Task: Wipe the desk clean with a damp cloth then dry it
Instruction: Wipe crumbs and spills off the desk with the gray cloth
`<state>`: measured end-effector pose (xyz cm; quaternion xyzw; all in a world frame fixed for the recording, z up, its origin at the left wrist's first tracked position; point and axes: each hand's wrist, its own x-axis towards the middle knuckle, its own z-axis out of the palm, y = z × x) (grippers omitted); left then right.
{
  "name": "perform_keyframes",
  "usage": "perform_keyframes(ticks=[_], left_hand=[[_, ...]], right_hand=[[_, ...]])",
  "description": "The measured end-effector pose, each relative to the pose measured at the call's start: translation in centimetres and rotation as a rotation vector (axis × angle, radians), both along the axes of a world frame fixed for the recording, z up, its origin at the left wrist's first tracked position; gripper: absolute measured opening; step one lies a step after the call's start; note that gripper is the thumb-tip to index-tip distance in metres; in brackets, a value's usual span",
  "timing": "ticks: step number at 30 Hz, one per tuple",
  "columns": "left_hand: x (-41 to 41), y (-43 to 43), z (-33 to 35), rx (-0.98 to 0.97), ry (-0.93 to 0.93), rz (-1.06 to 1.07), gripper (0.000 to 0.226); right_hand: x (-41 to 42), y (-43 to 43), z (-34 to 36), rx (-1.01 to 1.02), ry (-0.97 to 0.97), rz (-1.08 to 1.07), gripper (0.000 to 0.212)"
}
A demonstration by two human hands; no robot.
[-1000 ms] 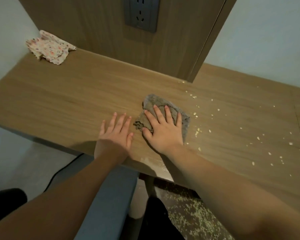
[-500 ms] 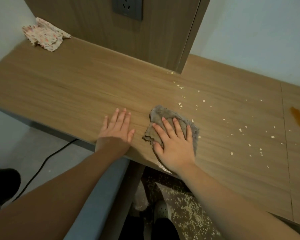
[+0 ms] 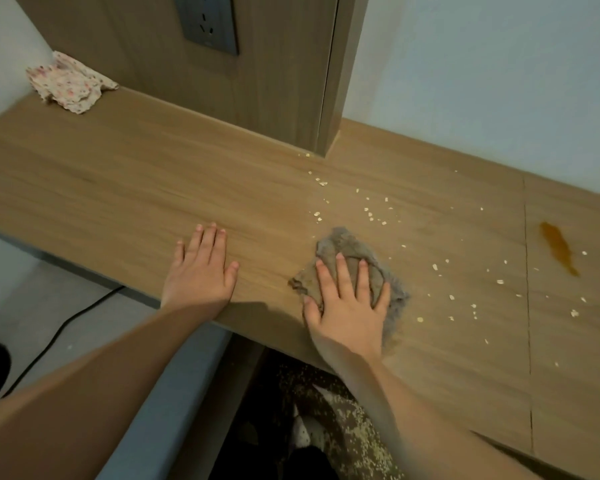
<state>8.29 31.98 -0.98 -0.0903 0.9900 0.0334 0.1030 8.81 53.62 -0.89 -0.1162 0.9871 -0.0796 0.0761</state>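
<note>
A grey-brown cloth (image 3: 340, 249) lies crumpled near the front edge of the wooden desk (image 3: 125, 188). My right hand (image 3: 349, 303) presses flat on it with fingers spread. Pale crumbs (image 3: 371, 213) are scattered right of and behind the cloth. An orange-brown stain (image 3: 558, 247) marks the desk at the far right. My left hand (image 3: 201, 268) rests flat on the bare wood left of the cloth, holding nothing. A floral cloth (image 3: 68, 86) lies bunched in the back left corner.
A wooden panel (image 3: 274, 81) with a grey power socket (image 3: 208, 24) stands at the back of the desk. Crumbs (image 3: 357, 431) cover the floor under the front edge. A black cable (image 3: 59, 330) runs across the floor at the left.
My right hand has slid the grey cloth rightwards along the front of the desk, into the crumbs. My left hand stays flat on the wood. The view has shifted right, showing the stain.
</note>
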Motion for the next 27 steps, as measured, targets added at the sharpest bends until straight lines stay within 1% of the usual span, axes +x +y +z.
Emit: perform_keyframes(ticks=[3,5,7,8,11,13,14,15,16,18,19,21,22,23,24,27], left_hand=[[-0.3,-0.2,-0.1,0.002,0.006,-0.022,0.06],[-1.0,-0.5,-0.1,0.011,0.021,-0.061,0.065],[-2.4,-1.0,0.1,0.035,0.011,-0.111,0.067],[-3.1,-1.2,0.2,0.038,-0.01,-0.141,0.066],[-5.8,-2.3,0.4,0.033,-0.02,-0.212,0.066],[-7.6,-2.8,0.4,0.021,-0.028,-0.253,0.064],[-8.4,-3.0,0.4,0.026,-0.024,-0.267,0.062],[-8.9,-3.2,0.2,0.026,-0.021,-0.284,0.06],[-9.2,-3.3,0.1,0.022,-0.005,-0.303,0.06],[-9.3,-3.5,-0.3,0.029,0.083,-0.326,0.065],[-9.2,-3.7,-0.5,0.051,0.115,-0.323,0.067],[-9.2,-3.8,-0.6,0.068,0.107,-0.326,0.066],[-9.2,-3.8,-0.7,0.062,0.104,-0.324,0.065],[-9.2,-3.8,-0.8,0.059,0.106,-0.322,0.064],[-9.2,-3.8,-0.7,0.062,0.111,-0.322,0.063],[-9.7,-4.1,-0.1,0.072,0.145,-0.32,0.06]], right_hand=[[2.1,-2.6,0.0,-0.01,0.062,0.19,0.059],[-0.4,-3.1,0.2,-0.008,0.036,0.28,0.058],[-4.1,-3.3,0.2,0.031,-0.014,0.298,0.057],[-5.8,-3.2,0.3,0.045,-0.016,0.244,0.056],[-9.1,-2.5,0.2,0.009,-0.026,-0.1,0.056],[-8.5,-2.6,0.2,-0.001,-0.043,-0.31,0.057],[-7.5,-3.3,-0.1,0.01,-0.034,-0.381,0.057],[-6.1,-4.3,-0.2,0.026,-0.017,-0.404,0.057],[-4.7,-5.6,-0.6,0.034,0.026,-0.374,0.058],[-3.7,-7.9,-0.4,-0.002,0.046,-0.252,0.059],[-4.6,-8.4,-0.4,0.007,0.078,-0.169,0.057],[-7.7,-8.3,-0.2,0.032,0.053,-0.017,0.055],[-9.6,-7.6,0.1,0.032,0.054,0.006,0.055],[-11.3,-6.8,0.0,0.039,0.044,-0.02,0.056],[-12.6,-5.8,0.1,0.044,0.012,-0.092,0.056],[-13.4,-3.6,0.0,0.017,-0.042,-0.414,0.057]])
